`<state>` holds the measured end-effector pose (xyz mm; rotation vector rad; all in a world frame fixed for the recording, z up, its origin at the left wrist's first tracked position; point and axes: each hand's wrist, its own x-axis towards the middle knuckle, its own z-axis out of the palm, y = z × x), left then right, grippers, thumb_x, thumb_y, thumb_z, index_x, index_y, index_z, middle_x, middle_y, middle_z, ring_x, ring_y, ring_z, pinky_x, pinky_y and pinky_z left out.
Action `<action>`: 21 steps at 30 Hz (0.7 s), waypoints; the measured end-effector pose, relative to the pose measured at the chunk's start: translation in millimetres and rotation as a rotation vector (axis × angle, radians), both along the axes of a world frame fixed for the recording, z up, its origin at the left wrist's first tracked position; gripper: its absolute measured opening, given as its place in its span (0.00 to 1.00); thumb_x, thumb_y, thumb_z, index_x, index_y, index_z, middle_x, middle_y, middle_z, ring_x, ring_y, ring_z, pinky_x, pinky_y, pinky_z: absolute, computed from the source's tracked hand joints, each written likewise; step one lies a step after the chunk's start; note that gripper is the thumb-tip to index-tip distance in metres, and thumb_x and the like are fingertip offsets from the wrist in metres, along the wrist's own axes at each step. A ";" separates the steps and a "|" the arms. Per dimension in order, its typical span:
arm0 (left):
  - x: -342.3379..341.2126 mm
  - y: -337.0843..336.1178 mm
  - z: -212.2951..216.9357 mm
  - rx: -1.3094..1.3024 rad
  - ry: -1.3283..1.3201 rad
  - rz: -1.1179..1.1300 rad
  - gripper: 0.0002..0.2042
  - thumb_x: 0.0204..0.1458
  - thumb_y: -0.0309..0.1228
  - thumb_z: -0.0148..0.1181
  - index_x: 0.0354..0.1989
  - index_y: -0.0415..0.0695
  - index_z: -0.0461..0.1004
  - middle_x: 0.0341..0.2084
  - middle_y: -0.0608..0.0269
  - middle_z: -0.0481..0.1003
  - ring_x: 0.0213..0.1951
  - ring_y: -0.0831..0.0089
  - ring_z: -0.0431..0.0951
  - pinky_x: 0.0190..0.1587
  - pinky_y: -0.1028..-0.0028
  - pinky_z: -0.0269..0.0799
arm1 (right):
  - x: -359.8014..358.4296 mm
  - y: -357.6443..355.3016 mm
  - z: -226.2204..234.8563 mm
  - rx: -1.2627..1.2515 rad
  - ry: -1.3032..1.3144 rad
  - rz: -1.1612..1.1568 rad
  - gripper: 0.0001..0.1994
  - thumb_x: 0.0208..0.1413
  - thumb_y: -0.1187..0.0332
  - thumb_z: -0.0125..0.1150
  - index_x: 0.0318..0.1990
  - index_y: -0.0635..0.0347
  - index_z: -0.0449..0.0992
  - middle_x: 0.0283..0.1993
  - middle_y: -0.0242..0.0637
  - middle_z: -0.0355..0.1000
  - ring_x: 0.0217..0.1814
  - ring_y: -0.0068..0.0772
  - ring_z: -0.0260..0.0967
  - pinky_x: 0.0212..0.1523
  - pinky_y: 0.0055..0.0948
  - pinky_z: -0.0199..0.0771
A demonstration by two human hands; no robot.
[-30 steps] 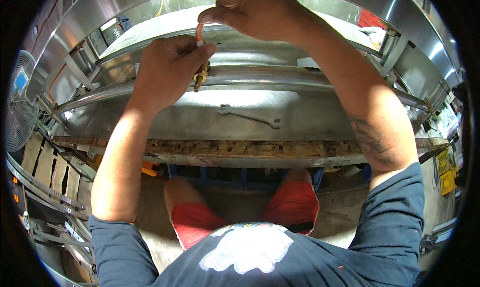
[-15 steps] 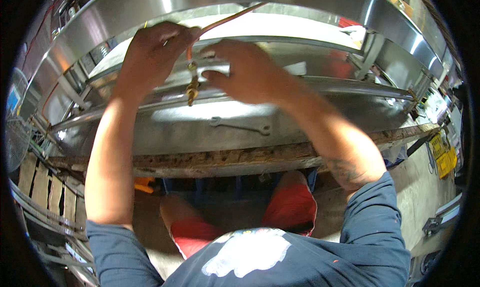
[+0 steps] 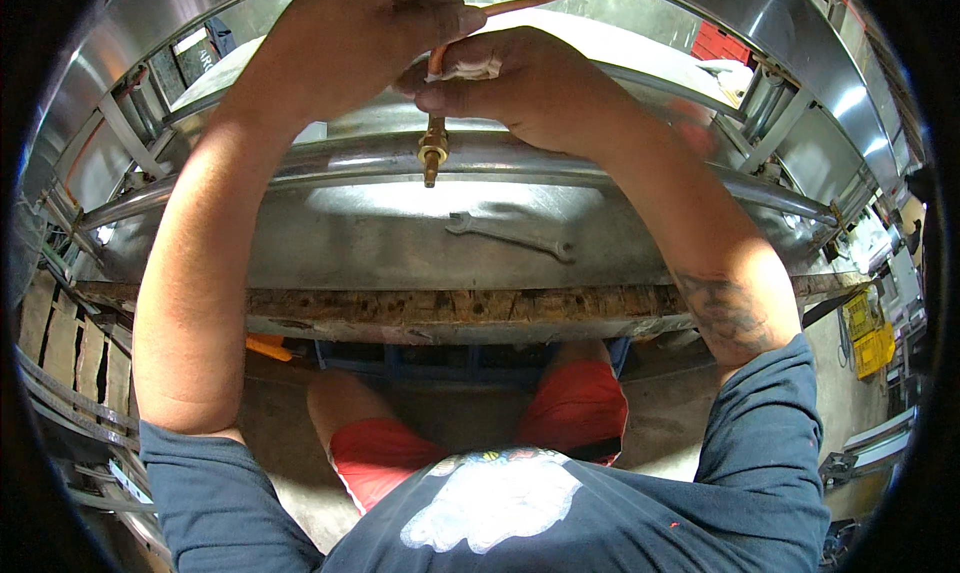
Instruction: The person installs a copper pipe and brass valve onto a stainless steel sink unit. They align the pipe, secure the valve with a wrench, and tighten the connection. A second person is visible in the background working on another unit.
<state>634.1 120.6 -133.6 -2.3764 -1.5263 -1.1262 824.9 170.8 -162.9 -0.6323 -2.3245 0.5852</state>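
A thin copper tube runs in from the top and bends downward. It ends in a brass fitting that hangs in front of a round metal bar. At the bend my left hand is closed, with thumb and fingers gripping the tube. Just below it my right hand pinches the tube's downward end above the fitting; its fingertips are partly hidden. Something whitish shows at the right fingers, too small to make out. An open-ended wrench lies on the metal sheet below the fitting.
The round metal bar crosses in front of me. A curved stainless steel band arches over the far side. A worn wooden beam edges the metal sheet nearest me. A red crate stands far right; yellow things lie at right.
My view has shifted, showing more of the bent tube. The right hand, earlier apart with fingers spread, has closed on the tube's lower end. The left hand still grips the tube.
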 end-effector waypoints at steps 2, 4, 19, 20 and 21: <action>-2.3 2.6 -2.7 0.014 -0.029 -0.109 0.17 0.64 0.45 0.60 0.44 0.43 0.83 0.33 0.61 0.82 0.37 0.73 0.80 0.47 0.70 0.75 | 0.2 0.2 -1.3 -0.003 0.012 -0.002 0.27 0.49 0.41 0.74 0.40 0.60 0.85 0.33 0.43 0.81 0.33 0.37 0.78 0.42 0.37 0.77; -3.1 4.8 -5.0 0.005 -0.072 -0.152 0.16 0.64 0.44 0.61 0.44 0.43 0.83 0.33 0.62 0.82 0.37 0.73 0.79 0.46 0.70 0.74 | 0.5 -2.5 -0.8 0.096 -0.082 -0.099 0.26 0.50 0.41 0.74 0.40 0.58 0.85 0.35 0.43 0.82 0.33 0.36 0.78 0.42 0.37 0.77; -4.1 20.9 -40.7 -0.067 -0.577 -0.415 0.18 0.64 0.39 0.61 0.58 0.43 0.77 0.48 0.60 0.80 0.53 0.70 0.77 0.60 0.68 0.69 | 5.1 -8.5 1.3 -0.015 0.032 0.008 0.22 0.52 0.47 0.74 0.41 0.58 0.84 0.41 0.43 0.82 0.46 0.38 0.79 0.52 0.36 0.76; -5.3 20.1 -40.4 -0.071 -0.600 -0.428 0.19 0.64 0.39 0.62 0.58 0.43 0.77 0.48 0.60 0.80 0.54 0.70 0.77 0.61 0.68 0.69 | 4.2 -7.8 1.3 -0.112 0.062 -0.001 0.23 0.52 0.47 0.74 0.41 0.59 0.83 0.41 0.43 0.82 0.46 0.37 0.79 0.52 0.36 0.76; -4.6 19.5 -41.6 0.024 -0.555 -0.411 0.21 0.62 0.42 0.64 0.58 0.43 0.77 0.48 0.59 0.80 0.54 0.69 0.78 0.60 0.67 0.69 | 5.0 -7.8 0.9 -0.026 -0.009 -0.035 0.24 0.52 0.46 0.73 0.43 0.59 0.84 0.41 0.43 0.82 0.47 0.38 0.79 0.53 0.36 0.76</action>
